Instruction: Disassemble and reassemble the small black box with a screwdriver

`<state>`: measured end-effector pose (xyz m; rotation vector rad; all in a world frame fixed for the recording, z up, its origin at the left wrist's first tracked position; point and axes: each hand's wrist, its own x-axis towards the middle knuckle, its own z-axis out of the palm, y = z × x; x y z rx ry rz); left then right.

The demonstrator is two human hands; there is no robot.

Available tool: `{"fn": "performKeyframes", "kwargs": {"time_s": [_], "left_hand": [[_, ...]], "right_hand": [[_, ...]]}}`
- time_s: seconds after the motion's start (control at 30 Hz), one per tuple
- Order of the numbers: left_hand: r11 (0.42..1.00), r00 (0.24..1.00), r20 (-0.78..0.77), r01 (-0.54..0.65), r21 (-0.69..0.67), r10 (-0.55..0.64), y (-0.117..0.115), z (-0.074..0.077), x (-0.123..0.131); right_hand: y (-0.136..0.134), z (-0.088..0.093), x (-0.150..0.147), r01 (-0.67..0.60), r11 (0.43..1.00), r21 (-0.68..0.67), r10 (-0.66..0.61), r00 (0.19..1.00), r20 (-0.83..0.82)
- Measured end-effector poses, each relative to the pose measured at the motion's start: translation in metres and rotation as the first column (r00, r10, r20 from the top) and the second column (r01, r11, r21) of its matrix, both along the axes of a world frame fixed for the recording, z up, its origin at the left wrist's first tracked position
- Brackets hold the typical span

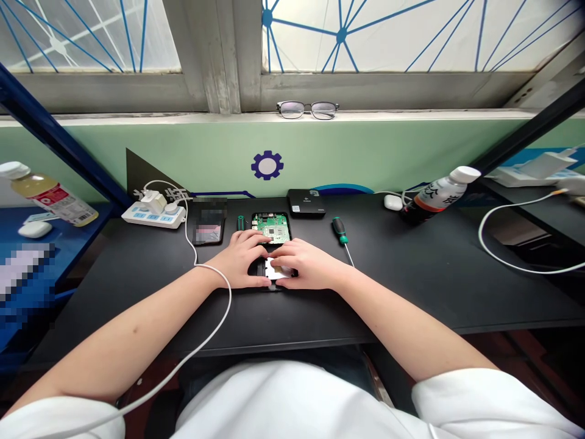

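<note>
Both of my hands rest on a small black device case (273,269) lying open on the black desk (411,268). My left hand (244,259) grips its left side and my right hand (305,263) covers its right side. Between the fingers a silver metal plate shows inside the case. Just beyond my fingertips lies a green circuit board (271,226) in a black shell half. A green-handled screwdriver (340,233) lies to the right of my right hand. A short green-handled tool (240,222) lies left of the board.
A phone (209,224), a white power strip (154,212) with a white cable, and a small black box (306,202) sit at the back. A dark bottle (437,194), white earbud case (392,202) and glasses (308,109) on the sill are farther off. A juice bottle (48,194) lies left.
</note>
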<state>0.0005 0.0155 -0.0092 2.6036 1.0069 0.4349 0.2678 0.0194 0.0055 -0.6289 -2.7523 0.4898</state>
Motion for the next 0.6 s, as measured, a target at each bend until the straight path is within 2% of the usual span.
{"fn": "performKeyframes", "kwargs": {"time_s": [0.6], "left_hand": [[1.000, 1.000, 0.006, -0.001, 0.015, 0.001, 0.0004, -0.0017, -0.0009]], "right_hand": [[-0.0031, 0.0042, 0.0026, 0.038, 0.999, -0.013, -0.037, 0.998, 0.054]]}}
